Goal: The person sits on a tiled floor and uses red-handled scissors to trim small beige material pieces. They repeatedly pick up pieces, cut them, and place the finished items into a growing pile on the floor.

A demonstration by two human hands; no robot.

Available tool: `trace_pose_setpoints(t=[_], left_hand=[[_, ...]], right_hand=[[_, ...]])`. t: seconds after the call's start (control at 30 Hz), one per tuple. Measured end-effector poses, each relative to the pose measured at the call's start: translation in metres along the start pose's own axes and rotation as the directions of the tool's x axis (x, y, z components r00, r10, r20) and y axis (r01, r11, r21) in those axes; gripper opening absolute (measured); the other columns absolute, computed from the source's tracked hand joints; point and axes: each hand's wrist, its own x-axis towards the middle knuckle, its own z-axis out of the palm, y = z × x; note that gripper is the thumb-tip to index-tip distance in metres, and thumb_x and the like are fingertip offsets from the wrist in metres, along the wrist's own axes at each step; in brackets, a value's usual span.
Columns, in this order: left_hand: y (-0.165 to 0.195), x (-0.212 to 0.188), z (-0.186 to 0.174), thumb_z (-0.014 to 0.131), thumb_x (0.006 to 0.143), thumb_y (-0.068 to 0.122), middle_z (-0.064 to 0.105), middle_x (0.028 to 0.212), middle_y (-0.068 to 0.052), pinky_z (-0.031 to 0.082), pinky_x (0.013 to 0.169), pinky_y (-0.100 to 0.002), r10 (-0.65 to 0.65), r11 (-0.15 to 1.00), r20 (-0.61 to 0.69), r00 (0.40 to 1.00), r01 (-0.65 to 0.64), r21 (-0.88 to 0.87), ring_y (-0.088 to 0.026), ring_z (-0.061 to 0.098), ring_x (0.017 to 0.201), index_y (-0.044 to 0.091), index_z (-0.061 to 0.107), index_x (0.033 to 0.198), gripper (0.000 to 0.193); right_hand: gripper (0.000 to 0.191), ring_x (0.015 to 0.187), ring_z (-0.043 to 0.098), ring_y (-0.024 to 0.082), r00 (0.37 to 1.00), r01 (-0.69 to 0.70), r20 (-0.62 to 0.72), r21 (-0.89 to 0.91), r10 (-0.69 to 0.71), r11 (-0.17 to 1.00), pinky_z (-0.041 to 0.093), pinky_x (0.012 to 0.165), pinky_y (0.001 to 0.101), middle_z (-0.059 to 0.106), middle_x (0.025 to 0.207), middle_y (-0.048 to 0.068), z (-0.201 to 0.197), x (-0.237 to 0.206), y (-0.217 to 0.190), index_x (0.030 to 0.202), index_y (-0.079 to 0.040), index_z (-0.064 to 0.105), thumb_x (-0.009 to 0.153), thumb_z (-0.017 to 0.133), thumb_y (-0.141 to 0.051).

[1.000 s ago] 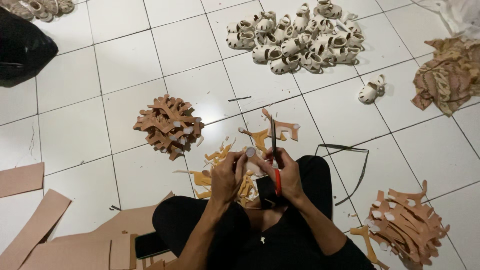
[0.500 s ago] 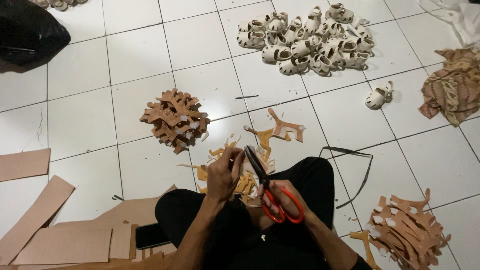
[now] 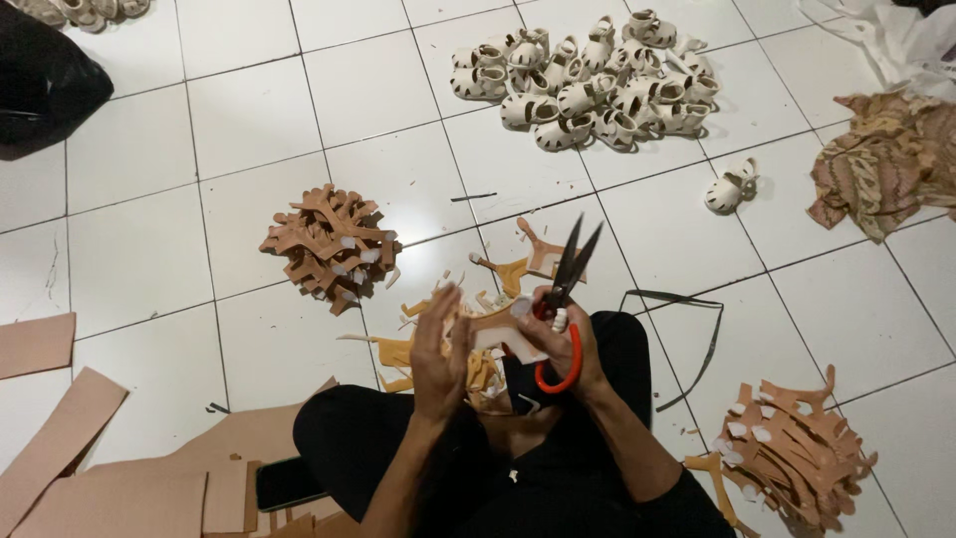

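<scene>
I sit on a white tiled floor with legs in black trousers. My right hand (image 3: pixel 570 351) grips red-handled scissors (image 3: pixel 564 299), their dark blades pointing up and slightly apart. My left hand (image 3: pixel 438 354) holds a small tan cut-out leather piece (image 3: pixel 495 327) between both hands, close to the scissor blades. Just beyond my hands, yellow-tan offcuts (image 3: pixel 418 349) and a couple of cut shapes (image 3: pixel 543 257) lie on the floor.
A pile of brown cut shapes (image 3: pixel 329 244) lies ahead left, another pile (image 3: pixel 792 453) at lower right. White small sandals (image 3: pixel 588 80) are heaped at the top, one apart (image 3: pixel 732 184). Tan sheets (image 3: pixel 90 458), a dark phone (image 3: pixel 289 483), patterned cloth (image 3: pixel 881 164) and a black bag (image 3: pixel 45 85) surround me.
The scissors swung from pointing left over the piece to pointing up and away. My left hand turned the tan piece upright. The view shifted slightly.
</scene>
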Motion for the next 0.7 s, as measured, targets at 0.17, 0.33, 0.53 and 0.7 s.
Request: trace_pose_setpoints(t=[0.17, 0.33, 0.53, 0.7], left_hand=[[-0.013, -0.013, -0.007, 0.057, 0.098, 0.034, 0.063, 0.127, -0.011, 0.059, 0.090, -0.032, -0.667, 0.368, 0.365, 0.649, 0.713, -0.597, -0.018, 0.065, 0.112, 0.006, 0.052, 0.141, 0.051], [-0.002, -0.007, -0.020, 0.072, 0.097, 0.020, 0.071, 0.104, -0.009, 0.054, 0.081, -0.025, -0.602, 0.398, 0.330, 0.727, 0.632, -0.665, -0.013, 0.064, 0.091, -0.008, 0.064, 0.129, 0.043], [0.018, 0.017, -0.039, 0.074, 0.094, 0.018, 0.074, 0.089, -0.008, 0.057, 0.075, -0.025, -0.587, 0.670, 0.120, 0.801, 0.564, -0.483, -0.012, 0.068, 0.080, -0.006, 0.071, 0.105, 0.026], [0.027, 0.020, -0.046, 0.074, 0.093, 0.019, 0.077, 0.089, -0.008, 0.057, 0.075, -0.025, -0.548, 0.747, 0.091, 0.831, 0.536, -0.394, -0.011, 0.071, 0.081, -0.002, 0.074, 0.105, 0.024]], right_hand=[[0.018, 0.070, 0.053, 0.004, 1.000, 0.021, -0.022, 0.069, -0.019, 0.997, 0.046, 0.061, 0.0193, 0.059, 0.083, -0.002, -0.013, 0.002, 0.002, 0.109, -0.004, 0.061, 0.096, 0.071, -0.011], [0.030, 0.079, 0.061, 0.005, 0.981, 0.040, -0.175, -0.220, -0.080, 0.975, 0.051, 0.069, 0.0200, 0.067, 0.090, 0.000, -0.016, 0.006, 0.005, 0.114, -0.004, 0.063, 0.092, 0.075, -0.021], [0.054, 0.060, 0.068, 0.009, 0.968, 0.224, 0.080, -0.704, -0.238, 0.674, 0.056, 0.052, 0.0236, 0.072, 0.075, 0.002, -0.012, -0.017, 0.000, 0.110, -0.004, 0.067, 0.077, 0.085, -0.043], [0.057, 0.053, 0.065, 0.012, 0.894, 0.433, 0.312, -0.787, -0.323, 0.439, 0.053, 0.046, 0.0253, 0.070, 0.072, 0.005, -0.009, -0.027, -0.001, 0.097, 0.000, 0.073, 0.068, 0.091, -0.046]])
